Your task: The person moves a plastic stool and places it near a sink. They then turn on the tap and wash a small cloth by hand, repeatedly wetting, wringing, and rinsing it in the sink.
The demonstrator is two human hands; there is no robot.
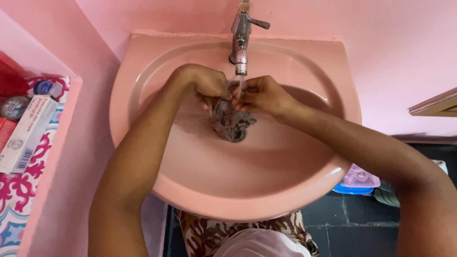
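Both hands are over a pink wash basin, under a metal tap from which a thin stream of water runs. My left hand and my right hand each pinch the top of a wet grey-brown cloth. The cloth hangs between them, and its lower end bunches over the drain.
A wall niche at the left with a patterned liner holds a long white box and small round tins. Below the basin at the right, plastic containers lie on a dark tiled floor. Pink walls surround the basin.
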